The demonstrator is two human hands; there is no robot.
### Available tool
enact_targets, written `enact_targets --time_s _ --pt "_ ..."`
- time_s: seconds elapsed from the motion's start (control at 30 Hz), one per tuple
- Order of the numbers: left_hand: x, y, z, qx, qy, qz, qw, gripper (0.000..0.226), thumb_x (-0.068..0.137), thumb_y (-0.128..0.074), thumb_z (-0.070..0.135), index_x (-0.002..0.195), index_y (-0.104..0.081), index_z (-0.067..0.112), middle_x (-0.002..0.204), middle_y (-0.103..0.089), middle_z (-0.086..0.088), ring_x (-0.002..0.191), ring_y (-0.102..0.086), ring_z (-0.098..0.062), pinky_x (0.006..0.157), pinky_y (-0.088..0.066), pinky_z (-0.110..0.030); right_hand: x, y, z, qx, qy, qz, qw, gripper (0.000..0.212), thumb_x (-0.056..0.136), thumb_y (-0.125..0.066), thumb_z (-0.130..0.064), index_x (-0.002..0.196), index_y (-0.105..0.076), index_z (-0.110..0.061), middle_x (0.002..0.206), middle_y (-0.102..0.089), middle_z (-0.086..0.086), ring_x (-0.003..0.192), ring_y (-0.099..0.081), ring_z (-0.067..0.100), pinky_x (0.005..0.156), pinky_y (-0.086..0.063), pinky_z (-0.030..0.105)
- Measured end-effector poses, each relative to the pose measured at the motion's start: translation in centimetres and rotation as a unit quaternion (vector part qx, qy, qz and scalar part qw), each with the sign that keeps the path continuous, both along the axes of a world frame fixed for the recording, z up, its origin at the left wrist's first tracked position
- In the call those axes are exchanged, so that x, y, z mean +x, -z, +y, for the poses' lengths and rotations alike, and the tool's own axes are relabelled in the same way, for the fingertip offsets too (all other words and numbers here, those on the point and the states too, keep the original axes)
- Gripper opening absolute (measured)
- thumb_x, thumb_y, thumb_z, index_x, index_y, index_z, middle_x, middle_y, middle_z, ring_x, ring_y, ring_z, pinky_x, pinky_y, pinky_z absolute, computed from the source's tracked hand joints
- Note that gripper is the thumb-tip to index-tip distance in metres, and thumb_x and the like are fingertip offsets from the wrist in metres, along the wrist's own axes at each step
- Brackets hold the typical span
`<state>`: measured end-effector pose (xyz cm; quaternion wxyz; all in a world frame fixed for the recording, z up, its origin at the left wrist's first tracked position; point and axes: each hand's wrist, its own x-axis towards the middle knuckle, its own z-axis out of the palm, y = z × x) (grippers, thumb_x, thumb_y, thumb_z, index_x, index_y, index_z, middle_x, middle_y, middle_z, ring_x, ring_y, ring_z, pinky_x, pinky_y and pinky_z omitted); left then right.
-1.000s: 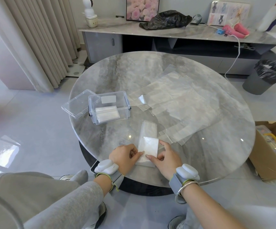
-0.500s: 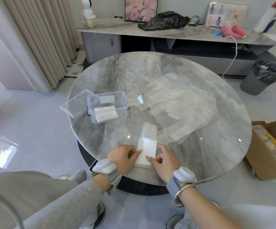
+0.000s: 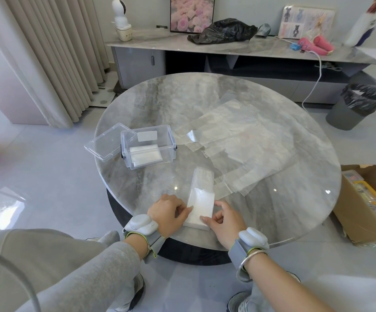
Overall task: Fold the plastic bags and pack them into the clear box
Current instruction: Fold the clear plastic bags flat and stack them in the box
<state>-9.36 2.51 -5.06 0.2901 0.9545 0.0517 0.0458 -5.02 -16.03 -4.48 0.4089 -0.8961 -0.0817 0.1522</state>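
— Left grip pinches the left edge of the folded bag with its fingers curled in. Right grip has its forefinger laid on the bag's near right corner and its thumb against the right edge, the rest tucked. Both sit low centre of the frame, at the near rim of the table.

— ok, and what's around them?

— The bag is a white strip running up the frame from the grips, doubled over at the near end. Right of it is a sprawl of loose bags lying flat over the middle and right of the table. One corner comes right up beside the strip, can't tell if it touches. The clear box is up and left of the grips, well apart, open, with folded bags inside. Its lid lies against the box's left side.

— anything hard to read?

— The loose bags are see-through and overlap, so I can't count them. Most of the right grip's fingers are hidden under the hand. A cardboard box is cut off at the right edge.
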Motion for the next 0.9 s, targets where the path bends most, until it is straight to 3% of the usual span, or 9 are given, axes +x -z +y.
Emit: enact_targets --time_s 0.3,0.5,0.63,0.73,0.83,0.9 --pt "-0.7 0.3 -0.7 0.009 -0.025 -0.005 1.000 0.026 0.092 -0.057 0.048 0.085 -0.066 0.025 0.083 -0.054 0.014 0.087 -0.045 -0.006 0.067 -0.045 -0.021 -0.8 0.3 -0.1 -0.036 -0.019 -0.012 0.999 0.055 0.079 -0.075 -0.039 0.126 -0.050 -0.027 0.073 -0.063 -0.008 0.075 -0.058 0.006 0.062 -0.039 0.018" --pt "-1.1 0.8 -0.9 0.045 -0.022 -0.027 0.998 0.019 0.089 -0.059 0.043 0.101 -0.057 0.027 0.093 -0.056 0.015 0.096 -0.049 -0.008 0.064 -0.044 -0.023 -1.4 0.3 -0.1 -0.057 -0.030 -0.081 0.995 0.082 0.077 -0.076 -0.038 0.145 -0.031 -0.024 0.068 -0.057 -0.012 0.080 -0.053 0.005 0.069 -0.038 0.015" --pt "-1.3 0.9 -0.8 0.090 0.019 -0.047 0.995 0.044 0.090 -0.056 0.034 0.131 -0.046 0.023 0.127 -0.048 0.009 0.109 -0.050 -0.012 0.059 -0.041 -0.020 -1.5 0.4 0.0 -0.135 -0.063 -0.182 0.972 0.097 0.076 -0.074 -0.047 0.151 -0.018 -0.023 0.114 -0.053 -0.006 0.110 -0.047 0.017 0.089 -0.042 0.028" --pt "-1.3 1.1 -0.9 0.144 0.071 -0.089 0.983 0.054 0.082 -0.063 0.022 0.135 -0.049 0.022 0.145 -0.042 0.008 0.103 -0.053 -0.014 0.058 -0.050 -0.022 -1.1 0.4 0.0 -0.195 -0.113 -0.309 0.924 0.096 0.070 -0.080 -0.042 0.148 -0.029 -0.021 0.143 -0.042 0.006 0.126 -0.044 0.027 0.095 -0.048 0.041" --pt "-1.1 1.9 -0.7 0.203 0.105 -0.124 0.966 0.062 0.072 -0.067 0.014 0.132 -0.056 0.021 0.146 -0.047 0.009 0.092 -0.052 -0.016 0.066 -0.053 -0.027 -1.0 1.3 0.0 -0.249 -0.182 -0.370 0.876 0.074 0.077 -0.072 -0.038 0.142 -0.044 -0.014 0.153 -0.033 0.009 0.140 -0.032 0.030 0.104 -0.041 0.048" --pt "-1.1 2.3 -0.5 0.231 0.114 -0.132 0.957 0.061 0.070 -0.069 0.014 0.130 -0.061 0.020 0.142 -0.052 0.009 0.095 -0.050 -0.017 0.068 -0.052 -0.028 -1.1 2.2 -0.3 -0.285 -0.206 -0.364 0.863 0.055 0.092 -0.046 -0.039 0.139 -0.049 -0.012 0.154 -0.032 0.007 0.143 -0.026 0.028 0.109 -0.031 0.049"
